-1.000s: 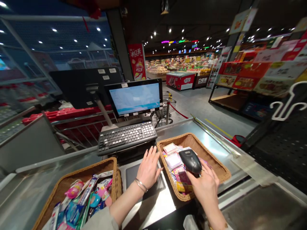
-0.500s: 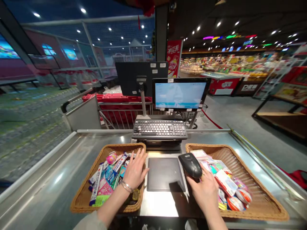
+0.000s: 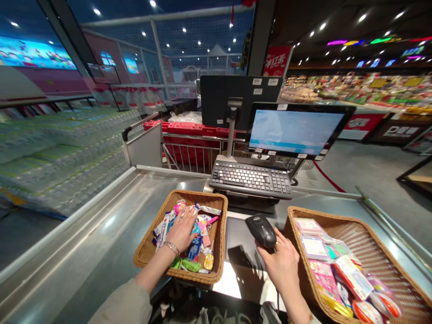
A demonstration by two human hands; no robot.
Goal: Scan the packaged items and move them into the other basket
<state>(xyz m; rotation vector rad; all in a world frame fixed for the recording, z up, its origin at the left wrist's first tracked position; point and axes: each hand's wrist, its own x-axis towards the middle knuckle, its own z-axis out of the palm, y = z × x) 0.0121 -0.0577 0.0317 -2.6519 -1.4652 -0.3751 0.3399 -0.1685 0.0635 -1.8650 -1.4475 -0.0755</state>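
Observation:
My left hand [image 3: 181, 230] lies with fingers spread on the small packets in the left wicker basket [image 3: 146, 250], a bracelet on its wrist. My right hand [image 3: 281, 266] is closed round the handle of a black barcode scanner [image 3: 261, 229], held above the dark scan plate [image 3: 239, 236] between the two baskets. The right wicker basket [image 3: 364, 233] holds several flat pink and white packets and round sweets.
A grey keyboard [image 3: 251, 178] and a lit checkout screen [image 3: 297, 131] stand behind the plate, with a second black monitor's back [image 3: 236, 94] further off. The steel counter [image 3: 91, 252] runs left. Red shopping baskets [image 3: 189, 129] and a railing are beyond; shop shelves at right.
The view has swung left. My left hand moved from the scan plate into the left basket and now rests on the packets. My right hand keeps the scanner.

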